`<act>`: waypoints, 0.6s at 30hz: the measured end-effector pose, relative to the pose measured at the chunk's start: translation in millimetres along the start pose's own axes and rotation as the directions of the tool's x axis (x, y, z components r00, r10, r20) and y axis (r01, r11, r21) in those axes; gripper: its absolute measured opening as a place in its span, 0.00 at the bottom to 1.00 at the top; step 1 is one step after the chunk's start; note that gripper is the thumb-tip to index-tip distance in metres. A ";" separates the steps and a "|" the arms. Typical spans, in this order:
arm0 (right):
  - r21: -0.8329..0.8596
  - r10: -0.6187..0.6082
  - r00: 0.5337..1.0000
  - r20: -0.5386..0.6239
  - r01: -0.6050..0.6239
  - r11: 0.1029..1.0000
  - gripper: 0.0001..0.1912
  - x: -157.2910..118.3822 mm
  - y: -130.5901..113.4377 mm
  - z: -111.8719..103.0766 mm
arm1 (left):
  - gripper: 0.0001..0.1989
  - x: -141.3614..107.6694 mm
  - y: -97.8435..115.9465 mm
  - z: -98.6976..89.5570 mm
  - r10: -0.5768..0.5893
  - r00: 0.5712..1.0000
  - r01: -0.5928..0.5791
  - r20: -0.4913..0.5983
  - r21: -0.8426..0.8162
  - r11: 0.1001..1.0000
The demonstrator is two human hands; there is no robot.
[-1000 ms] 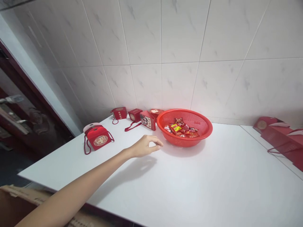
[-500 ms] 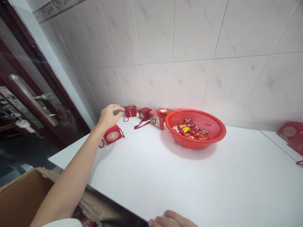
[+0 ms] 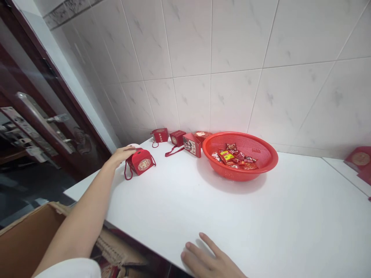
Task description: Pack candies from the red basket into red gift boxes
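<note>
My left hand (image 3: 122, 155) is at the left side of a red gift box (image 3: 142, 161) with a gold round emblem and dark red cord handles. Its fingers reach along the box's raised top flaps and seem to grip them, though the thumb is hidden. The box rests on the white table (image 3: 179, 193). Low in the view, my right hand (image 3: 211, 258) hovers at or lies on the table's front edge, fingers apart, holding nothing. Right of centre stands a red plastic colander (image 3: 234, 175) with several wrapped candies (image 3: 232, 156) inside.
Along the tiled wall (image 3: 191, 100) stand more red boxes (image 3: 160, 135), one an open wedge-shaped box (image 3: 192, 145) with a ribbon. More red packaging (image 3: 359, 158) lies at the far right. A cardboard carton (image 3: 31, 235) sits below the table's left edge, near a dark door (image 3: 52, 116).
My left hand has come down from above onto the near gift box, whose top flaps now stand up. My right hand has moved further into view, fingers spreading.
</note>
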State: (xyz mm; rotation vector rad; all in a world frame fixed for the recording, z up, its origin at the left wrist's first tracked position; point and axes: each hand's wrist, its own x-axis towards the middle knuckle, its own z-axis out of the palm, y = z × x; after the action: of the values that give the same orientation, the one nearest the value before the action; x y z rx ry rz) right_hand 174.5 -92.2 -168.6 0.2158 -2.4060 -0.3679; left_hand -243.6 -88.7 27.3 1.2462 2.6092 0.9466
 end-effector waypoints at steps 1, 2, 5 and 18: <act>0.018 -0.014 0.999 0.029 0.014 1.000 0.14 1.2 1.6 -1.8 | 0.18 -2.5 1.8 1.5 -0.037 0.999 0.037 0.006 -0.015 0.999; 0.036 -0.029 0.998 0.062 0.026 0.999 0.15 2.0 2.9 -3.3 | 0.19 -4.6 4.5 3.4 -0.076 0.997 0.076 0.006 -0.029 0.997; 0.073 -0.047 0.993 0.111 0.039 0.997 0.16 2.3 4.5 -5.0 | 0.20 -7.5 18.5 11.1 -0.128 0.991 0.131 0.041 -0.071 0.989; 0.247 0.020 0.999 0.025 -0.026 0.969 0.13 21.6 27.3 -38.9 | 0.23 -48.3 116.8 55.5 0.367 0.825 -0.302 0.429 -0.212 0.929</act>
State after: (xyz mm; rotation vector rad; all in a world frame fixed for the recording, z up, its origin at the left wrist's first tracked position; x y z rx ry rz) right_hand 182.2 -79.8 -118.4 0.2962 -2.4708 -0.0572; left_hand -114.7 -41.5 41.5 1.6855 1.9645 0.7323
